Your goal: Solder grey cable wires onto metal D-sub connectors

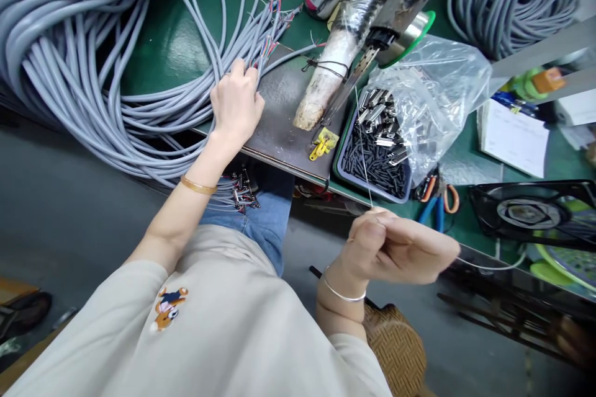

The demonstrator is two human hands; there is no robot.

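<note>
Green bench (161, 53) | left hand (236, 104) curled over grey cables (162, 99), grip unclear | right hand (393, 245) pinching wire (365, 164), past edge (347, 193), above floor (305, 242)

Green workbench (161, 53), grey floor (93, 217)

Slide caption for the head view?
Left hand at grey cables, right hand pinching a thin wire near the parts tray.

Table (172, 34): green, glossy top. Directly on it: grey cable bundle (69, 74), left, overhanging front edge; dark plate (279, 96); filled tray (379, 192); blue-handled pliers (439, 214); paper pad (514, 139); black-framed fan (528, 213).
</note>
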